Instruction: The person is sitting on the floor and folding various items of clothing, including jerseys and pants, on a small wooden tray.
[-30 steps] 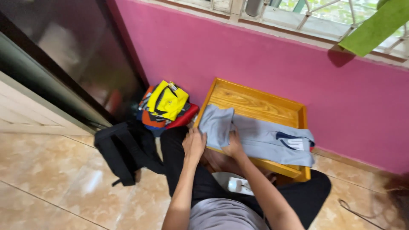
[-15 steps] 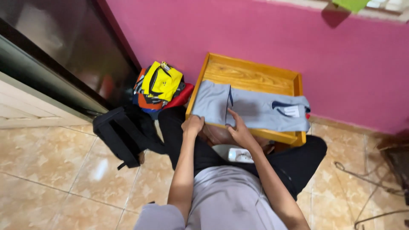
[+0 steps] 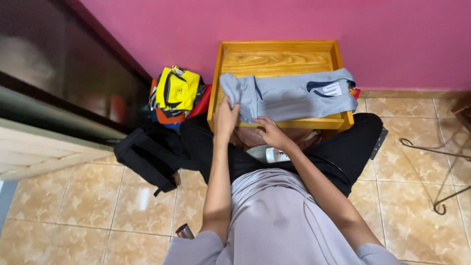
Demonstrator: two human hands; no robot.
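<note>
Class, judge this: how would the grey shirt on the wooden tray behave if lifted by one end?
The grey shirt probably flops: it bunches where the left hand grips it. It looks light, being thin cloth. It would likely drag across the tray rather than roll.

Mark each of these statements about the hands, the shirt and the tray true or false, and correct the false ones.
1. The grey shirt lies across the wooden tray. True.
2. The left hand grips the shirt's left end. True.
3. The right hand holds a bottle. False: it rests at the shirt's near edge, by the tray's front rim.
4. A yellow bag sits to the right of the tray. False: it sits to the left, by the wall.
5. The tray stands against a pink wall. True.
6. The floor is carpeted. False: it is tiled.
</note>
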